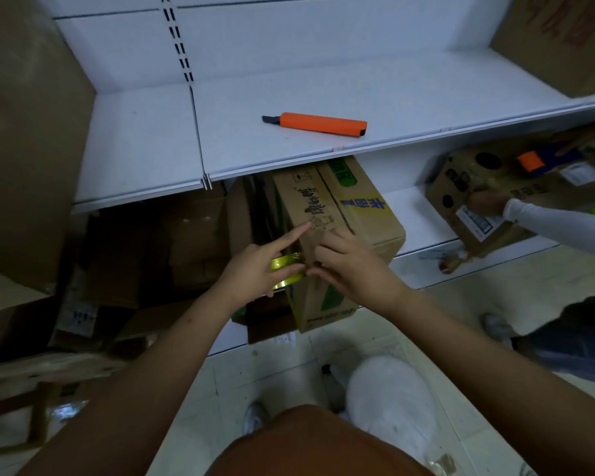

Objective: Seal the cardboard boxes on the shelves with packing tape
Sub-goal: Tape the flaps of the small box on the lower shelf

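Note:
A brown cardboard box (pixel 354 204) with green and blue print sits on the low shelf (pixel 423 231), its near end sticking out past the shelf edge. My left hand (pixel 255 273) grips a roll of yellow packing tape (pixel 284 264) against the box's near left edge, index finger stretched out onto the box top. My right hand (pixel 351 266) lies on the box's near corner, fingers curled, fingertips pinching at the tape end next to the roll.
An orange utility knife (pixel 318 123) lies on the white upper shelf (pixel 255 146). Flattened cartons (pixel 172 242) fill the low shelf to the left. At right another person's hand (pixel 486 202) holds a second box (pixel 495 197) carrying an orange tape dispenser (pixel 531 160).

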